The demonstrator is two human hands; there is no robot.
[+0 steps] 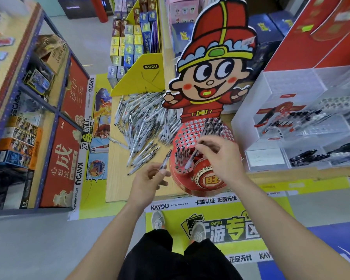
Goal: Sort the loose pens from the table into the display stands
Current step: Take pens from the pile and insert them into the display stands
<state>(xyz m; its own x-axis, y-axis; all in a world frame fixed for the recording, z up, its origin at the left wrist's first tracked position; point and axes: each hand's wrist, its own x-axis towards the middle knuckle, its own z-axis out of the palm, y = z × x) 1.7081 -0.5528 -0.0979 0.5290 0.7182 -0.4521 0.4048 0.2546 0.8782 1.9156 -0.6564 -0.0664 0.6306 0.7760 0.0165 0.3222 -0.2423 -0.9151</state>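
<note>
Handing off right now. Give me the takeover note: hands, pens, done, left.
Left hand holds one pen above the table.
Right hand pinches a second pen, tip down at the red stand front holes.
Done: two small groups stand in it, front cluster and back cluster.
Left: pile of loose pens on the table; most holes empty.

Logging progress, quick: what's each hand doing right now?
Left hand: holding a pen.
Right hand: pinching a second pen over the red stand.
</note>
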